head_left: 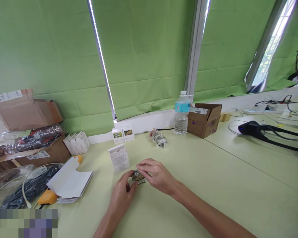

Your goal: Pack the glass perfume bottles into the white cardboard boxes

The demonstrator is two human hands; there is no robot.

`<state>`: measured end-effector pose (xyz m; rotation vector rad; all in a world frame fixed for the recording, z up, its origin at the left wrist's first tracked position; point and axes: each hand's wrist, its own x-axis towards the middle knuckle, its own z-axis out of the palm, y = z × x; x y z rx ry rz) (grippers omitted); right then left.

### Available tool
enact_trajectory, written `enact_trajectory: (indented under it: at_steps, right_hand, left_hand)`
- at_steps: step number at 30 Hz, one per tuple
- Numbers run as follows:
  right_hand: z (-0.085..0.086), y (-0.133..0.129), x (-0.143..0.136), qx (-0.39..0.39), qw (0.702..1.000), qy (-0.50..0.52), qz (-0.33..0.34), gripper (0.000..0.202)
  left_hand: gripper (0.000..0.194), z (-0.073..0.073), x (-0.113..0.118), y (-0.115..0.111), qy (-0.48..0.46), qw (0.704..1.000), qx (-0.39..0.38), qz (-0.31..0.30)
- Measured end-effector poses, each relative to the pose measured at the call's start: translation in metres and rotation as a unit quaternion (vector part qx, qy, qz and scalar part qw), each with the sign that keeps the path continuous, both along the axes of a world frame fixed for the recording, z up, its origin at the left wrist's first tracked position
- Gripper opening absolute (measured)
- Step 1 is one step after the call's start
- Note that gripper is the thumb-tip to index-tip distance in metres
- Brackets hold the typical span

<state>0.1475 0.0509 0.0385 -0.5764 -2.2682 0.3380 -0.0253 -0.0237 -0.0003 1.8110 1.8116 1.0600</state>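
a small shiny object (139,177) lay low over the bench (188,178), between the person's two hands. the left hand (121,195) had its grip closed around the left side of the object, forefinger above and thumb below. the right hand (157,174) came in from the right, its grip pinching the object's upper edge between thumb and fingertips.

just behind the left hand, a white box (119,159) stood upright, printed with small text. farther back, two small picture boxes (123,135) stood side by side near the wall, and to their right lay a shiny bundle (159,138) that looked wrapped in clear plastic. beyond it stood a clear bottle (181,116) with a blue label, just beside an open brown carton (204,123).

on the left, folded white sheets (71,181) lay near an orange item (47,197), with a cluster of white boxes (76,143) behind them and a larger cardboard box (43,153) holding clear plastic packaging. at the far right were a black device (268,132) and a white power strip (262,110) among cables.
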Motion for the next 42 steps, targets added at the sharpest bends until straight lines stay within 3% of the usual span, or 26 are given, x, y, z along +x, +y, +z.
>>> enact_trajectory:
  at_steps: [11,24,35,39,42]
  right_hand:
    - [0.006,-0.002,0.002,-0.119,0.993,0.009,0.003,0.027]
    - [0.01,-0.006,0.0,-0.099,0.994,-0.037,-0.036,0.029]
    - [0.023,-0.011,0.009,-0.081,0.997,0.003,-0.007,0.033]
    - [0.034,0.0,0.021,-0.058,0.996,0.002,-0.063,0.03]
    - [0.033,0.015,0.039,-0.067,0.987,-0.075,-0.125,0.028]
  left_hand:
    - [0.039,-0.001,-0.001,0.0,0.003,1.0,0.008,-0.001]
    - [0.038,0.001,0.0,-0.001,-0.004,1.0,0.016,-0.007]
    - [0.038,0.002,-0.001,-0.001,-0.002,1.0,0.013,-0.007]
    - [0.041,0.001,-0.002,-0.001,-0.002,1.0,0.01,-0.002]
    - [0.042,-0.001,-0.002,0.0,0.0,1.0,0.003,0.001]
